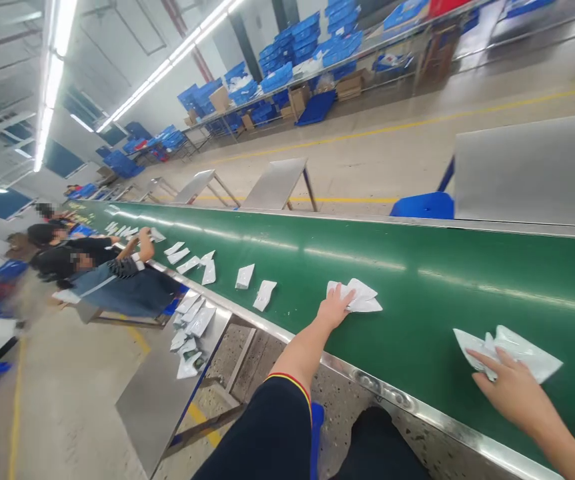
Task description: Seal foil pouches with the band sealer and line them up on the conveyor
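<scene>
My left hand [336, 307] is closed on a small bunch of white plastic packets [365, 293] at the green conveyor belt [397, 340]. Farther right, fingers spread across and gripping another group of white packets [532, 353], is my right hand [512, 390]. The packets under each hand overlap, and my fingers hide part of them. To the left of my left hand lie single white packets, one of them a crumpled packet [265, 295] and beyond it another packet [245, 276].
A metal side table [152, 393] at left holds a pile of white packets [192, 327]. Co-workers [112, 267] sit along the belt's near side. Across the belt stand metal tables [532, 173] and a blue stool [422, 205]. Blue bins [292, 40] are stacked behind.
</scene>
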### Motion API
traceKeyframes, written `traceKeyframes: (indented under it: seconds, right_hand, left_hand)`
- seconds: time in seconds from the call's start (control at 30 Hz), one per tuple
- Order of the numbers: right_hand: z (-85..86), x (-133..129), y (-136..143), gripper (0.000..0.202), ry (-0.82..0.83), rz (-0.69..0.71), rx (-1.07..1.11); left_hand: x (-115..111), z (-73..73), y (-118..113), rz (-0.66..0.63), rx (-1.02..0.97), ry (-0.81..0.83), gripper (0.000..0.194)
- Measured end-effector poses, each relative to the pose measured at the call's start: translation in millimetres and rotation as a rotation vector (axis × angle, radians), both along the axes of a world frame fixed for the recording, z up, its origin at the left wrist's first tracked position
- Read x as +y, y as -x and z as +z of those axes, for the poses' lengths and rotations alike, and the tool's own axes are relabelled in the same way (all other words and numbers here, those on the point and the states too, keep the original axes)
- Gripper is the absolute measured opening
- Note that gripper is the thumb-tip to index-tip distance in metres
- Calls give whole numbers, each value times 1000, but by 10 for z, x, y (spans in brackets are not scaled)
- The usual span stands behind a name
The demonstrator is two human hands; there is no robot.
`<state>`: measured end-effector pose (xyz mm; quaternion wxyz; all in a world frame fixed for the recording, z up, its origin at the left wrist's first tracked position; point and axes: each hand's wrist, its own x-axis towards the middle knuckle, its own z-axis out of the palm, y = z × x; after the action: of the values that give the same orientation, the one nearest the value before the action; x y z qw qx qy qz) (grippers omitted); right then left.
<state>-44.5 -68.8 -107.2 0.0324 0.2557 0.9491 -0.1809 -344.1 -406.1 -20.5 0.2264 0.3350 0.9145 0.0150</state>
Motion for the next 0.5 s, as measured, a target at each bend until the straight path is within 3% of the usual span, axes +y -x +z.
traceKeyframes:
  seconds: [0.1, 0.27, 0.4, 0.5]
  right_hand:
    - [349, -163, -36, 64, 267, -179, -16]
    - [1056, -466, -287, 67, 562, -433, 143]
    - [1617, -803, -808, 73, 858, -636, 334]
    - [2005, -1028, -1378, 73, 1014, -791, 432]
  left_hand:
    - [177, 172, -26, -38, -59, 4, 66]
    - [639, 663, 31, -223, -109, 25, 65]
    - [1113, 956, -185, -488, -224, -22, 56]
    - [1614, 941, -401, -670, -462, -112, 42]
